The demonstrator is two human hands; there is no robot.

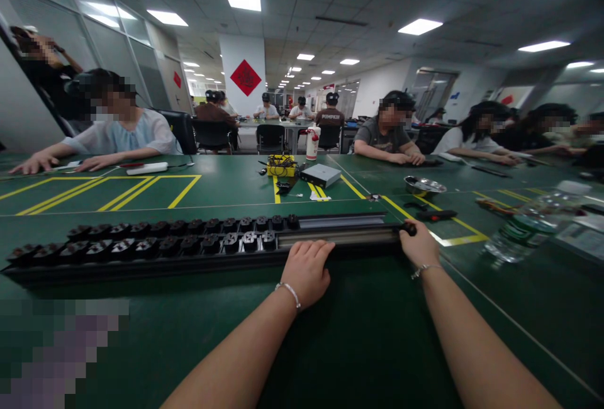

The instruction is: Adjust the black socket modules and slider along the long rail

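Two long black power tracks [349, 240] lie side by side on the green table. Rows of black socket modules [123, 248] fill their left and middle parts; bare channel shows toward the right. My left hand [306, 270] is closed over the front edge of the nearer track, just right of its last module, thumb hidden on the near side. At the right end of that track, my right hand [419, 246] grips a small black socket module [408, 228], mostly covered by the fingers. Whether this piece sits inside the channel I cannot tell.
A clear water bottle [526, 229] stands at the right. Beyond the tracks are a metal bowl [425, 186], a black-and-red tool [436, 214], a grey box [321, 174], a yellow box with cables [281, 166] and a white bottle [312, 143]. Several people sit around the table.
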